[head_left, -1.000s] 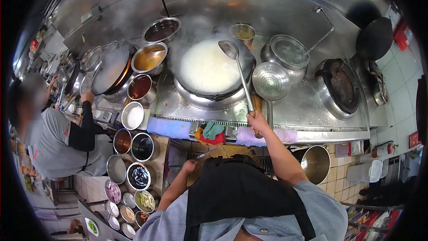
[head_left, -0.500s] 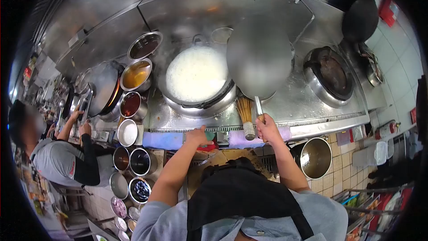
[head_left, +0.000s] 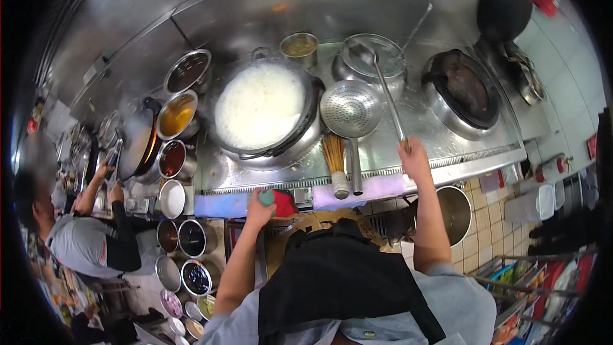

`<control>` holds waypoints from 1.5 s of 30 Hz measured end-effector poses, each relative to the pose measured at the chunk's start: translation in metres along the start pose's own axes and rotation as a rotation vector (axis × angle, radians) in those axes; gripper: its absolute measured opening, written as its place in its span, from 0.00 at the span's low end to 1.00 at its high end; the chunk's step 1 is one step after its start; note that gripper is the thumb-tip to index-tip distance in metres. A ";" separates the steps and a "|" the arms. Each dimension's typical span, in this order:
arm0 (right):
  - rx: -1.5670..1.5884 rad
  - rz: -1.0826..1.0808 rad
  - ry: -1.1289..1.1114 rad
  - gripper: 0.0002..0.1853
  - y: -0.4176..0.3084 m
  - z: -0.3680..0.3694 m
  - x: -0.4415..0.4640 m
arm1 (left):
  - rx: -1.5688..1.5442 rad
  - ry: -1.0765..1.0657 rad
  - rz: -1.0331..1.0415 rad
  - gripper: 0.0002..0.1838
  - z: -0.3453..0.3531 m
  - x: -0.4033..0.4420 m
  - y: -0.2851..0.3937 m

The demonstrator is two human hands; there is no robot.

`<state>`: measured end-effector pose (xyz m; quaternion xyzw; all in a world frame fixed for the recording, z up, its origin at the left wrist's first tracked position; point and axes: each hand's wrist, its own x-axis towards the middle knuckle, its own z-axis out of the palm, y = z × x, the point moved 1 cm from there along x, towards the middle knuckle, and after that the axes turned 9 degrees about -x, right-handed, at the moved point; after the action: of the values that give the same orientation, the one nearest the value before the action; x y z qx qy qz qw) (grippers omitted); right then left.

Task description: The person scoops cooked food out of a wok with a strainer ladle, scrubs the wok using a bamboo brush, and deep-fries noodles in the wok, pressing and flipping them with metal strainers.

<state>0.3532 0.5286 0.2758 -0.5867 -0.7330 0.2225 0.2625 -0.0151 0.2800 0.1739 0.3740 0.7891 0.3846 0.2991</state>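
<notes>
My right hand [head_left: 416,160] is wrapped round the handle of a long ladle [head_left: 389,99], whose bowl is over the rim of a steel pot [head_left: 373,57]. At the counter's front edge my left hand [head_left: 260,209] holds a green cloth [head_left: 266,197], beside a red cloth [head_left: 285,204]. A wok [head_left: 260,108] full of white, foamy liquid stands behind it. Between wok and ladle lies a perforated strainer [head_left: 350,109], its handle pointing at me, with a bamboo brush [head_left: 335,163] alongside.
Bowls of sauces, including an amber one [head_left: 177,115] and a red one [head_left: 173,159], line the left side. A co-worker [head_left: 96,243] stands at another wok on the left. A dark wok [head_left: 465,89] sits at right. A large pot [head_left: 450,216] stands below the counter edge.
The strainer, raised and blurred half a second ago, now lies on the counter. My left hand has come up to the counter edge and taken the green cloth. The ladle has moved right, off the wok.
</notes>
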 end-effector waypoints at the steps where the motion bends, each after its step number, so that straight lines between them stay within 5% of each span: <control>1: -0.043 -0.092 0.103 0.15 -0.004 0.000 0.020 | -0.106 0.066 0.016 0.28 0.000 -0.011 -0.015; 3: -0.048 -0.022 0.115 0.16 -0.012 0.010 0.061 | -0.357 -0.029 -0.155 0.25 0.005 -0.035 -0.048; 6: -0.265 -0.034 0.272 0.12 -0.015 0.035 0.121 | -0.171 -0.039 -0.283 0.23 0.023 -0.084 -0.091; 8: 0.157 0.354 -0.218 0.05 -0.026 0.037 0.147 | 0.074 -0.053 -0.486 0.26 0.034 -0.119 -0.124; 9: 0.152 0.344 -0.222 0.05 -0.031 0.033 0.158 | 0.098 0.004 -0.484 0.24 0.043 -0.135 -0.165; 11: 1.411 0.721 -0.455 0.03 -0.032 0.026 0.172 | 0.156 -0.041 -0.585 0.22 0.049 -0.174 -0.223; 16: 1.970 0.627 -0.684 0.07 -0.096 -0.009 0.143 | 0.266 -0.389 -0.718 0.17 0.059 -0.236 -0.315; 18: 2.008 0.646 -0.728 0.02 -0.108 -0.014 0.137 | 0.281 -0.451 -0.699 0.15 0.064 -0.242 -0.335; 20: 2.075 0.694 -0.693 0.12 -0.142 -0.029 0.105 | 0.306 -0.486 -0.625 0.14 0.070 -0.237 -0.356; 22: 2.116 0.634 -0.722 0.17 -0.161 -0.033 0.078 | 0.439 -0.555 -0.399 0.13 0.075 -0.221 -0.371; 23: 2.166 0.568 -0.735 0.22 -0.167 -0.031 0.067 | 0.701 -0.617 -0.130 0.13 0.067 -0.209 -0.350; 25: 2.185 0.565 -0.797 0.21 -0.174 -0.025 0.049 | 0.440 -0.540 -0.309 0.16 0.046 -0.187 -0.315; 30: 2.108 0.577 -1.031 0.21 -0.175 -0.014 0.006 | 0.346 -0.314 -0.458 0.24 0.052 -0.160 -0.333; 34: 1.596 0.490 -1.035 0.19 -0.164 -0.020 -0.023 | 0.153 -0.140 -0.677 0.33 0.006 -0.168 -0.231; 37: 1.397 0.474 -1.045 0.18 -0.174 -0.029 -0.045 | 0.114 -0.181 -0.766 0.30 0.029 -0.191 -0.324; 41: 1.350 0.533 -1.107 0.21 -0.188 -0.007 -0.063 | 0.037 -0.535 -0.898 0.28 0.005 -0.219 -0.297; 45: 1.628 0.588 -1.299 0.18 -0.205 0.058 -0.042 | 0.101 -0.464 -0.883 0.24 0.014 -0.240 -0.315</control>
<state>0.1703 0.4434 0.3560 -0.1591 -0.1945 0.9653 0.0711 0.0119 -0.0455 -0.0505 0.0937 0.8024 0.0894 0.5826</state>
